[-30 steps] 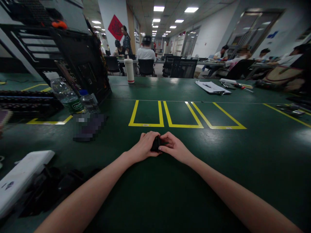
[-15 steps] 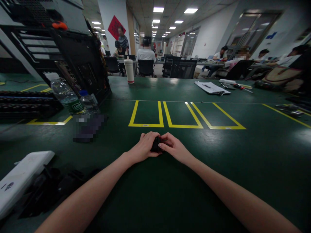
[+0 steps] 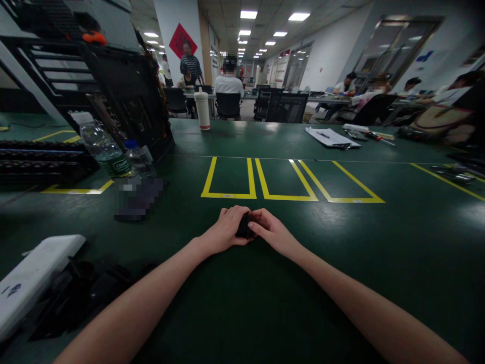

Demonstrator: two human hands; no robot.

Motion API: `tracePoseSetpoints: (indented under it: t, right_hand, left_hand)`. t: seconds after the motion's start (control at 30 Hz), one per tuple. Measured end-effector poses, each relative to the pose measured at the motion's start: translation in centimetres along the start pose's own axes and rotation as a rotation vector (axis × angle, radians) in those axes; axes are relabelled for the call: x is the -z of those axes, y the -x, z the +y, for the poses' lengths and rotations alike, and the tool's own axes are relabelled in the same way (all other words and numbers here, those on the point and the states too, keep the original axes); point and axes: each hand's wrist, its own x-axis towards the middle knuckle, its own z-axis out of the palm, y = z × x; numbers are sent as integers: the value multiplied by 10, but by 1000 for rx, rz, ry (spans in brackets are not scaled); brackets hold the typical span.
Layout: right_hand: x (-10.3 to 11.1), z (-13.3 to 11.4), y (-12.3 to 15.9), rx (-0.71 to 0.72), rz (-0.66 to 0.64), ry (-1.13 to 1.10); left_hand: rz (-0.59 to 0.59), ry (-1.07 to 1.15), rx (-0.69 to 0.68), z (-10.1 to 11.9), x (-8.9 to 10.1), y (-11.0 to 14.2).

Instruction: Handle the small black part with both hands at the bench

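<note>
1. Your left hand (image 3: pixel 228 227) curls closed around a small black block (image 3: pixel 243 226), between your hands over the green table (image 3: pixel 242 308).
2. Your right hand (image 3: pixel 273 231) bends, partly closed, at its right side; whether it pinches, you cannot tell.
3. The block looks light, stiff, perhaps slippery; its sides seem the best hold.

A small object (image 3: pixel 243 227) is sitting between the left hand (image 3: pixel 226 228) and the right hand (image 3: pixel 272 230), in front of three tape outlines (image 3: pixel 290 197) on the table (image 3: pixel 242 308). Two bottles (image 3: pixel 102 146) are standing to the left; a clipboard (image 3: pixel 331 137) is lying farther back, right.
</note>
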Motion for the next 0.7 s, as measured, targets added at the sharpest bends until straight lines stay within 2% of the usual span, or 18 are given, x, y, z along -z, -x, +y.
tracePoseSetpoints:
  t: [0.2,0.57,0.7]
  right_hand:
    - [1,-6,4,49,-69,-20]
    - [-2,-3,0,8,13,-12]
    - [-1,-4,2,-17,-3,8]
  left_hand:
    - [-9,14,1,0,1,1]
    - [-20,19,17,0,1,1]
    - [-29,17,13,1,3,1]
